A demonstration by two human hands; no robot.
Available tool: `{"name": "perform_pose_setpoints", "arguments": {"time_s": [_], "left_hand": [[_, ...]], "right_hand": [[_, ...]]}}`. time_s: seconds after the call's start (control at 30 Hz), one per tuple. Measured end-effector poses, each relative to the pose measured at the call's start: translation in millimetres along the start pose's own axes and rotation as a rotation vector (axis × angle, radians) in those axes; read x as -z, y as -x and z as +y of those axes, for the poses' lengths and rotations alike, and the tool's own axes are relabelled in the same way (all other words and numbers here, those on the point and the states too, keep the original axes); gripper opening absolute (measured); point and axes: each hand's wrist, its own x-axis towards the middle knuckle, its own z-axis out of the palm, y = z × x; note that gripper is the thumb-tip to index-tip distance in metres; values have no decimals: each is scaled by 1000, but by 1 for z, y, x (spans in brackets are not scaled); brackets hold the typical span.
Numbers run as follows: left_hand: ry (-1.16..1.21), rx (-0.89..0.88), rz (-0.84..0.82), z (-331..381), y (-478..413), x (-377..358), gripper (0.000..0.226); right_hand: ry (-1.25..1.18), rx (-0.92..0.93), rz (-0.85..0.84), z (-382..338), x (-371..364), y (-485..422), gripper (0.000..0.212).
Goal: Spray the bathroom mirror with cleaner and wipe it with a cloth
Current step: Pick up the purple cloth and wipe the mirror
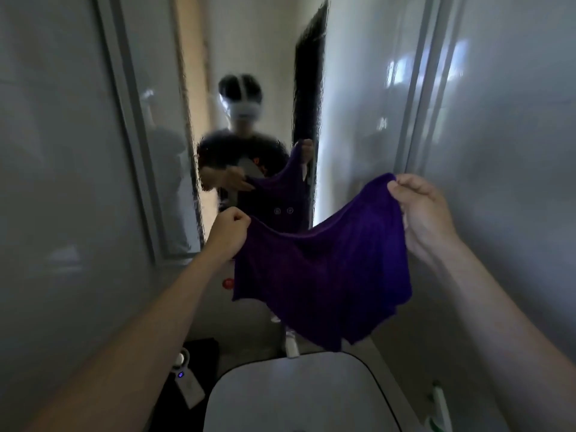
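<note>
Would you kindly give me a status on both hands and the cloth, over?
Left hand and right hand each grip a top corner of the purple cloth. Cloth spread, hanging in air, short of the mirror. Nothing between them.

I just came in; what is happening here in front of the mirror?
A person stands facing the bathroom mirror and holds a purple cloth spread out in the air. The left hand grips one upper corner and the right hand pinches the other, so the cloth hangs between them. The cloth is not on the glass, so wiping has not begun. Neither hand holds a spray bottle. The reflection looks rippled, so the glass may be wet, but I cannot be sure.
</note>
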Motion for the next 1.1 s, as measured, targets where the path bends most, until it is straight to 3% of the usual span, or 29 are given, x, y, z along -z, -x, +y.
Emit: {"name": "perform_pose_setpoints", "arguments": {"time_s": [0.13,0.3,0.4,0.6,0.7,0.93,1.1], "left_hand": [[324,102,-206,38,-4,-8,33],[519,152,-317,73,-8,-39,22],[585,95,-429,92,-14,-58,22],[612,-150,-620,141,-27,-75,22],[659,-241,-633,156,-45,-76,19],[238,-425,-446,206,-81,-93,24],[-50,-714,-320,242,-94,-122,19]], "right_hand": [[31,33,-9,-6,-13,-17,28],[59,87,-23,-18,-16,-34,18],[199,182,-74,-22,-22,-41,13],[563,358,-319,-4,-23,-63,56],[755,508,-351,-1,-17,-77,63],[1191,716,-239,30,13,-100,63],[1226,637,67,69,-4,-128,100]]}}
